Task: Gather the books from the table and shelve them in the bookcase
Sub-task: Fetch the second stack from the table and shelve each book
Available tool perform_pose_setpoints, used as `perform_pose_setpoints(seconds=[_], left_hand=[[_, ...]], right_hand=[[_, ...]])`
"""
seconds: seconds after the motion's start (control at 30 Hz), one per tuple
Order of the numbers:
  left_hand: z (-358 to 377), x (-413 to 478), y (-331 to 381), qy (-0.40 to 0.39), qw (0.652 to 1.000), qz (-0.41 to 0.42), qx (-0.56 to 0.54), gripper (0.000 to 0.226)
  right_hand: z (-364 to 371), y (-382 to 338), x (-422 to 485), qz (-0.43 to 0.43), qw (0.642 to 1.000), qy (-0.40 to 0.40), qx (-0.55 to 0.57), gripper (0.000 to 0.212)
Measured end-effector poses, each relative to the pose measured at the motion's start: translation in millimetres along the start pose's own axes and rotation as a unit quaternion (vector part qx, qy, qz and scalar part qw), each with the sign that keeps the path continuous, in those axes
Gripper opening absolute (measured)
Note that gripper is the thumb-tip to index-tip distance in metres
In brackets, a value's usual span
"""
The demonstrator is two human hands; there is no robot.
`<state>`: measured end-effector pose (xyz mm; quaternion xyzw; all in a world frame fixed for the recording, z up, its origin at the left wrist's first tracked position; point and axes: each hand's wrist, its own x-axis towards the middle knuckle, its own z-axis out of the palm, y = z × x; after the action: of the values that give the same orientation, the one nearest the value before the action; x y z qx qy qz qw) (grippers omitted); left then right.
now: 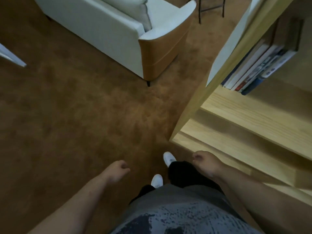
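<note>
A light wooden bookcase (239, 108) stands on my right, seen from above. Several books (256, 68) lean together on one of its upper shelves; the shelves below them are bare wood. My left hand (117, 169) hangs low over the carpet with its fingers curled and nothing in it. My right hand (205, 161) is also loosely curled and holds nothing, close to the front edge of a lower shelf. No table with books is in view.
A white sofa with a tan leather side (135, 36) stands ahead on the brown carpet (76, 107). A white furniture corner (11, 56) juts in at the left edge. Thin dark legs (202, 9) show behind the sofa. My white shoes (163, 169) are below.
</note>
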<state>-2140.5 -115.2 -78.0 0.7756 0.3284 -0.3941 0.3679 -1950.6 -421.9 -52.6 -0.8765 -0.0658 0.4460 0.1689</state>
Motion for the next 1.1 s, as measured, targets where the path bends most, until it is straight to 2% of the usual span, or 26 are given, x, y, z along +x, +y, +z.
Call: perform_pose_setpoints(seconds=[0.07, 0.13, 0.17, 0.27, 0.4, 0.57, 0.73, 0.87, 1.0, 1.1], left_hand=[[-6, 3, 2, -0.003, 1.0, 0.005, -0.019, 0.045], [-16, 10, 8, 0.011, 0.999, 0.019, -0.039, 0.043], [-23, 14, 11, 0.019, 0.998, 0.026, -0.047, 0.042], [-48, 28, 23, 0.026, 0.998, 0.03, -0.045, 0.04], [-93, 56, 36, 0.016, 1.0, 0.01, -0.023, 0.04], [-158, 91, 56, -0.014, 1.0, -0.01, 0.024, 0.046], [-213, 119, 87, 0.001, 0.999, 0.007, 0.031, 0.043], [-244, 132, 108, 0.027, 0.998, 0.04, 0.033, 0.037], [-282, 158, 127, 0.02, 0.996, 0.065, 0.062, 0.013], [-314, 186, 139, -0.003, 0.993, 0.072, 0.097, 0.025]], right_hand=[[-2, -16, 11, -0.011, 1.0, 0.001, -0.005, 0.011], [-5, -32, 25, -0.026, 1.0, -0.007, -0.015, 0.013], [-5, -41, 31, -0.038, 0.999, -0.024, -0.029, 0.008], [-9, -66, 52, -0.049, 0.996, -0.064, -0.047, 0.025], [-19, -98, 82, -0.043, 0.994, -0.092, -0.045, 0.036], [-39, -129, 112, -0.048, 0.989, -0.119, -0.066, 0.036], [-57, -152, 145, -0.033, 0.994, -0.105, -0.013, 0.026], [-68, -168, 160, -0.007, 0.997, -0.072, 0.041, 0.035], [-83, -182, 179, 0.015, 0.996, -0.035, 0.083, 0.036], [-90, -190, 197, 0.042, 0.992, 0.007, 0.118, 0.034]])
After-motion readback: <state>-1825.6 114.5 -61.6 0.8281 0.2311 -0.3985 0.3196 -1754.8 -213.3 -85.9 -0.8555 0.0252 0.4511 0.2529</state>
